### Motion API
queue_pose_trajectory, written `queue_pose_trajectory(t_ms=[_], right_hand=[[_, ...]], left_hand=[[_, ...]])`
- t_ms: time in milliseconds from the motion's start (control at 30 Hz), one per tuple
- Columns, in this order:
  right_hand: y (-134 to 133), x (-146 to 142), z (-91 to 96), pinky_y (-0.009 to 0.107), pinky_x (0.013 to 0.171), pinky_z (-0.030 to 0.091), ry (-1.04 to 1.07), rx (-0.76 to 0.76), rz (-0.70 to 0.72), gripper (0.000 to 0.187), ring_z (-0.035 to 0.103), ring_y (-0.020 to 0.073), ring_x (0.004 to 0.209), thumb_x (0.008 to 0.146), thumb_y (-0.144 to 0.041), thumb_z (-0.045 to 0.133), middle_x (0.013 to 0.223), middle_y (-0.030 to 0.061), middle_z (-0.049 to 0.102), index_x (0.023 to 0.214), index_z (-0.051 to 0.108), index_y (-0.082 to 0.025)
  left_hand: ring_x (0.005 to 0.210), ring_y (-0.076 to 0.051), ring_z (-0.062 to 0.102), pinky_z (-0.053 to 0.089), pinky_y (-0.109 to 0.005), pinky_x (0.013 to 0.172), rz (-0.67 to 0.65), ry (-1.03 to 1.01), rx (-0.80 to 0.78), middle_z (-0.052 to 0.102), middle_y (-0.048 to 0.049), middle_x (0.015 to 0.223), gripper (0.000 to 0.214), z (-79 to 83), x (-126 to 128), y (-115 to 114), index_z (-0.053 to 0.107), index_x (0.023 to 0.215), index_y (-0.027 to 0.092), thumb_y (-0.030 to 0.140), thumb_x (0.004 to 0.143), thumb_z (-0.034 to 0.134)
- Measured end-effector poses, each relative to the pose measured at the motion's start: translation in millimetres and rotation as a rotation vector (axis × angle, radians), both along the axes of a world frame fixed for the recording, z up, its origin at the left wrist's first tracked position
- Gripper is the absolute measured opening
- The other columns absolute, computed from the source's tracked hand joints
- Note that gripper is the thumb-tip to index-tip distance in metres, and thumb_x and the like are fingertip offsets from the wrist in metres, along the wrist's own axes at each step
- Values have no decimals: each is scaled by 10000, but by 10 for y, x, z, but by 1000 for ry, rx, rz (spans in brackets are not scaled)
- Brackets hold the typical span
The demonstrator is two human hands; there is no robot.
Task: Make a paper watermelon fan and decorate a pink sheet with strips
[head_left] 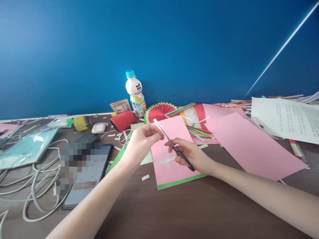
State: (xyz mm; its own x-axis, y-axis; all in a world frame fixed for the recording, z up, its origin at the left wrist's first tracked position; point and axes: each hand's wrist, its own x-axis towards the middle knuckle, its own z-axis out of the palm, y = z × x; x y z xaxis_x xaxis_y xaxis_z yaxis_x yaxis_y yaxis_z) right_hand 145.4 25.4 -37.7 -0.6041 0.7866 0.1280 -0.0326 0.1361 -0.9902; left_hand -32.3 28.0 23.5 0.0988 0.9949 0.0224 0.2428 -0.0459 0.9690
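The scissors (179,153) hang in the air above a pink sheet (171,174), their long axis slanting across it: blades up and to the left, away from the person, dark handles down and to the right. The right hand (195,154) grips those handles; the left hand (142,142) pinches a thin white strip (157,123), which slants much as the blades do, close beside them. A pale green strip (166,161) lies on the sheet. Beyond stand a folded paper fan (161,111) and an upright bottle (136,88); a phone (93,176) lies left.
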Motion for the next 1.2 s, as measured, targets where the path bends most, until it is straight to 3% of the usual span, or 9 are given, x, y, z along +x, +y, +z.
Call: queue_pose_trajectory(t_ms=[433,933,1200], right_hand=[[5,-16,-19,219,546,411,23,-22,-14,324,458,64,633,743,-225,624,876,5,465,1050,526,-194],[-13,-35,-28,203,499,416,57,-111,-26,284,464,40,569,736,-221,634,849,-9,463,1009,558,-195],[-31,-48,2,178,451,426,71,-126,-23,274,466,39,562,720,-218,632,832,-8,457,983,568,-179]], left_hand=[[734,-132,606,434,-252,706,44,46,41,643,2,717,79,-13,-3,-2,595,729,162,205,736,530],[718,-131,577,401,-241,664,134,282,161,629,27,726,88,-13,3,-16,553,722,191,252,768,510],[674,-131,544,345,-231,581,179,466,263,604,23,680,252,32,6,-35,520,659,193,307,845,393]])
